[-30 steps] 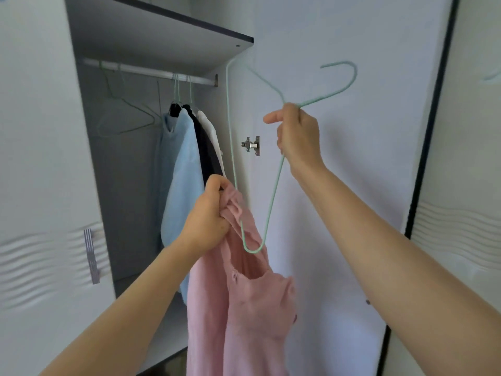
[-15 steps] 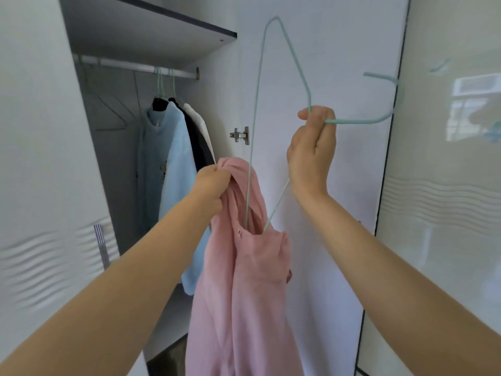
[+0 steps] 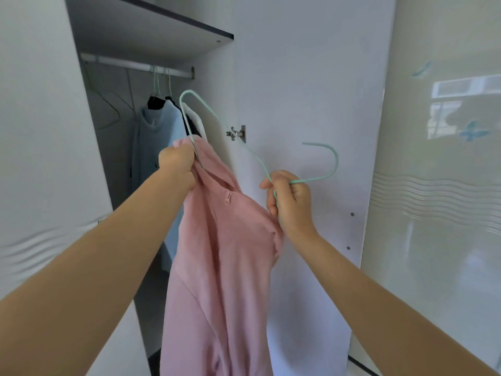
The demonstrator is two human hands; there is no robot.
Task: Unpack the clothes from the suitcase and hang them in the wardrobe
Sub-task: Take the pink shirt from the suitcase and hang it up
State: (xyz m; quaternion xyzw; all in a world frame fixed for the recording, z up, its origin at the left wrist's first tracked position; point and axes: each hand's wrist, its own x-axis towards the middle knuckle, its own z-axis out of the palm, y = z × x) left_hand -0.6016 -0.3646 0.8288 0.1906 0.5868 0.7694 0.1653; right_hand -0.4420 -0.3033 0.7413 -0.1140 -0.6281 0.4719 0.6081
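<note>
Now the mint wire hanger [image 3: 337, 161] has swung down. A second ago you held it high, level with the wardrobe rail [image 3: 135, 65], and only its lower tip was at the collar. In this frame your right hand [image 3: 290, 202] has dropped well below the rail, clenched round the hanger's neck, with the hook pointing away from the rail. Your left hand [image 3: 176, 164] has come up closer under the rail and grasps the bunched collar of the pink garment [image 3: 225, 253]. One wire arm runs down from your right fist into the fabric. The opposite shoulder loop stands clear above the collar beside your left hand. Judgement: the garment is about half threaded, with one shoulder seated and the other still to be pulled over the loop. The pink garment hangs in the air below and to the right of the rail and is not yet on it. On the rail hang a pale blue top [image 3: 157, 147] and a dark and a white piece behind it. The suitcase is out of view. Risk: the loose shoulder may slip off when you lift.
</note>
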